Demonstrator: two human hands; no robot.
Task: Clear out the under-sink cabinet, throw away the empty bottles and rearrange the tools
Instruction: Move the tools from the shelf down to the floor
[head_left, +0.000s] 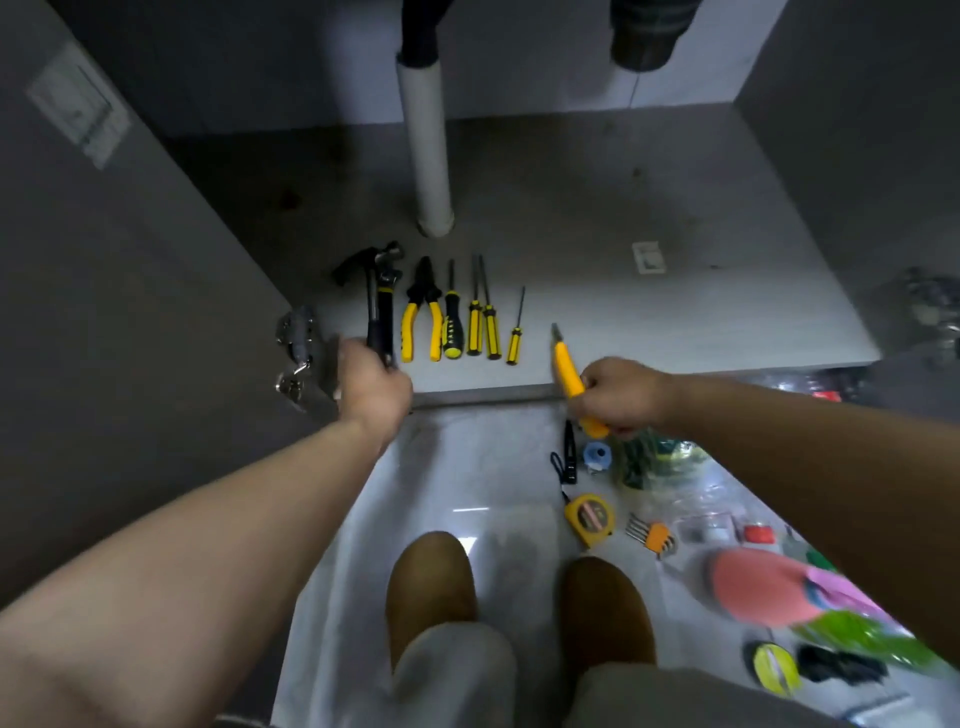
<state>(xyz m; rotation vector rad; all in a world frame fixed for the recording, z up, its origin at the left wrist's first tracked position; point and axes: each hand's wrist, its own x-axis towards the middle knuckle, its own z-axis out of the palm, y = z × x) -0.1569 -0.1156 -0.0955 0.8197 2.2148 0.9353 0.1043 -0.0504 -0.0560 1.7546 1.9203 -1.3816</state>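
Observation:
On the grey cabinet floor (649, 197) tools lie in a row near the front edge: a black hammer (371, 280), an adjustable wrench (388, 283) beside it, yellow-handled pliers (422, 314), a black-and-yellow screwdriver (452, 325), two yellow screwdrivers (483, 322) and a small screwdriver (516, 338). My left hand (371, 384) grips the hammer's handle end at the row's left. My right hand (621, 397) holds a yellow utility knife (566, 371), tip pointing into the cabinet, to the right of the row.
A white drain pipe (431, 150) stands at the cabinet's middle back. The open door with hinges (298, 358) is at left. On the floor at right lie a tape measure (589, 519), hex keys (649, 535), a blue roll (596, 456), tape, bags and bottles.

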